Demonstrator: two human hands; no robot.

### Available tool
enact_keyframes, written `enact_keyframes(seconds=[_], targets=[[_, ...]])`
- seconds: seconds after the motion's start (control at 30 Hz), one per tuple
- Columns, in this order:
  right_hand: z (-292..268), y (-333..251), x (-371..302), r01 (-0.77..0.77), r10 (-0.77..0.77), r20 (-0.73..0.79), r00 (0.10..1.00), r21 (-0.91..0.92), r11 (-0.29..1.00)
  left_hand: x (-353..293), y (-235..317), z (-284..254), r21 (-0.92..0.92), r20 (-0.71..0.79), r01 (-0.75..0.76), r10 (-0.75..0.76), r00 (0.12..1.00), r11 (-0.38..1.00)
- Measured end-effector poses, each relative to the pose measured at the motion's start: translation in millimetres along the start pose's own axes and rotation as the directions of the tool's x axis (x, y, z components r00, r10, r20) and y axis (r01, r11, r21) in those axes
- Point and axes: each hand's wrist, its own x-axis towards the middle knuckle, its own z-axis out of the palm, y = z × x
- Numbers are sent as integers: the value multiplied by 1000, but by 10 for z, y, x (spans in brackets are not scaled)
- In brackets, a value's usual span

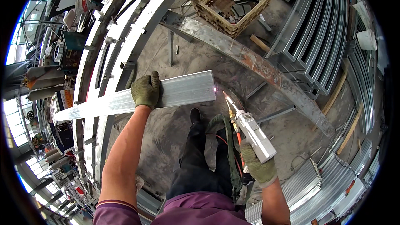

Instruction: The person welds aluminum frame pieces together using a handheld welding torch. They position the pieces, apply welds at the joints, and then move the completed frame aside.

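A flat silver metal bar (187, 88) runs from the centre to nine o'clock, passing over pale beams (137, 43). Just left of centre, the gloved left hand (146, 89) holds it, fingers curled over it. Between four and five o'clock, the gloved right hand (259, 164) grips a silver torch-like tool (254, 133), its fingers mostly hidden. The tool's nozzle stands just beside the bar's end, where a pink-white spot (215, 89) glows. A plastic crate (208, 18) sits toward twelve o'clock.
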Motion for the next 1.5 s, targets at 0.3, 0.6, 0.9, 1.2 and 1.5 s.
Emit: enact_keyframes(seconds=[0.3, 0.6, 0.9, 1.2, 1.5], targets=[[8, -38, 92, 188, -188, -17, 982, -20, 982, -2, -33, 35, -14, -12, -1, 1, 1000, 1000], [59, -145, 111, 71, -67, -52, 996, 75, 995, 5, -42, 44, -21, -1, 2, -2, 1000, 1000], [39, -114, 137, 158, -157, 21, 987, -31, 987, 1, -12, 7, -13, 28, 14, -13, 1000, 1000], [45, -102, 143, 234, -232, 27, 972, -67, 970, -3, 7, -5, -1, 32, 19, -19, 999, 1000], [77, -94, 163, 295, -300, -42, 953, -95, 951, -2, 35, -39, 28, 55, 14, -16, 998, 999]])
